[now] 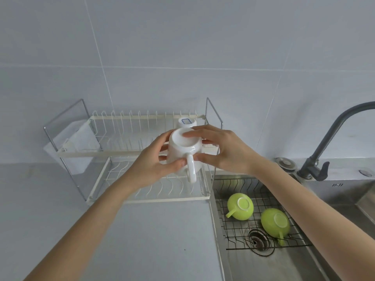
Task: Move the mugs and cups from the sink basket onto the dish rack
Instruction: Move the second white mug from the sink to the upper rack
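A white mug (182,151) is upside down in both my hands, its handle pointing toward me, held in front of the two-tier white wire dish rack (129,126). My left hand (156,165) grips its left side and my right hand (223,151) its right side and base. Behind it, a white cup with a blue mark (186,122) stands inverted on the rack's upper tier at the right end. Two green cups (240,205) (275,222) lie upside down in the black wire sink basket (233,185).
The steel sink has a round drain (258,239) below the basket. A dark grey faucet (324,147) rises at the right. A translucent plastic holder (71,147) hangs on the rack's left end. Grey countertop (142,240) lies in front of the rack.
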A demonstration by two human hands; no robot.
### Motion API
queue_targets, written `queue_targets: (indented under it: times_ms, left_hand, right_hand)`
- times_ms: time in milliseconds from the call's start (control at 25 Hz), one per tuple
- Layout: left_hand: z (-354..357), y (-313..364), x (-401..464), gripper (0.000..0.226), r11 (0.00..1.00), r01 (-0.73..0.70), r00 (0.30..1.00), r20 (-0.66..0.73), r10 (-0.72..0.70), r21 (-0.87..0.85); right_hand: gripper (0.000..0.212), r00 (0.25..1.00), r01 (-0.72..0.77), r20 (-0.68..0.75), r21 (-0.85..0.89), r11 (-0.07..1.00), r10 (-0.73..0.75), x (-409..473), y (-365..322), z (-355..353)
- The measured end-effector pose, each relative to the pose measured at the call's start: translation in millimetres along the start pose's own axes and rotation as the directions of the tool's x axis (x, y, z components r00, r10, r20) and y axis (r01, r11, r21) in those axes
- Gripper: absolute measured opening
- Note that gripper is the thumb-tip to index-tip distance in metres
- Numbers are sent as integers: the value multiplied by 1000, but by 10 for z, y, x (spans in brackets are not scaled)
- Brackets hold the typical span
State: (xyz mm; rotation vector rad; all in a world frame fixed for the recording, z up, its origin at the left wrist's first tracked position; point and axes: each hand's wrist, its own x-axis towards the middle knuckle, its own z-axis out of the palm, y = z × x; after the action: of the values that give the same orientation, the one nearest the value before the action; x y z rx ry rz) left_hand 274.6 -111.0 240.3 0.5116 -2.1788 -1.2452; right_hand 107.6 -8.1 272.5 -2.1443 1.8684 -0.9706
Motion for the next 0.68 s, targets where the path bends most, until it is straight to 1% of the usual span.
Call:
queue_targets:
  times_ms: [200, 320, 440, 600, 680]
  left_hand:
    - [-416, 50, 140, 56, 1000, -20, 1000, -5, 20, 16]
    - [-624, 47, 271, 51, 1000, -18, 999, -36, 18, 22]
    - [-846, 25, 423, 49, 999, -21, 999, -37, 23, 48]
    - [-1077, -99, 657, 59, 977, 18, 996, -85, 0, 211]
    - [-1178, -196, 781, 58, 970, 42, 997, -75, -25, 238]
  right_hand:
    - [46, 999, -28, -33, 60, 998, 30, 353, -206, 42]
    - [45, 998, -37, -48, 68, 997, 41, 583, -254, 65]
    - [45, 997, -45, -64, 76, 996, 50, 835, -283, 101]
    - [46, 995, -65, -70, 65, 996, 70, 1155, -241, 197]
    - [47, 995, -79, -64, 52, 996, 82, 1324, -179, 259]
